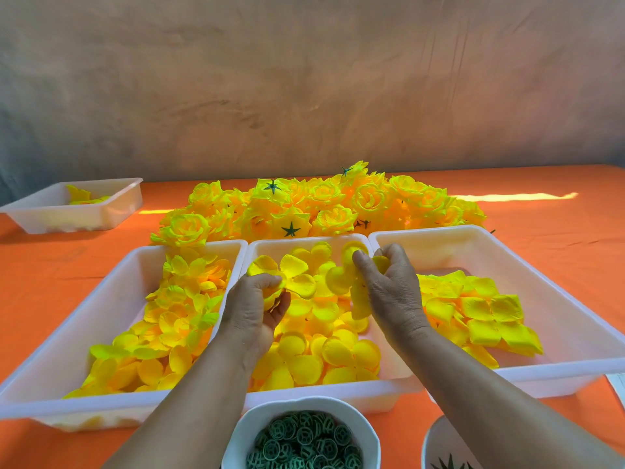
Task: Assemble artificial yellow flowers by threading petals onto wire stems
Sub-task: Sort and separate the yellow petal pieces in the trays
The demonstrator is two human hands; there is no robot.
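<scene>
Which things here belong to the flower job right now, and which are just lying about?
In the job: left hand and right hand, each holding petals; middle tray; left tray; right tray; disc bowl.
Lying about: finished flowers; far tray; corner bowl.

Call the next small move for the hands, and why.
Probably bring the right hand toward the left hand and seat its petal layer onto the petal cluster the left hand grips: both hold petals above the middle tray, with a gap between them.
</scene>
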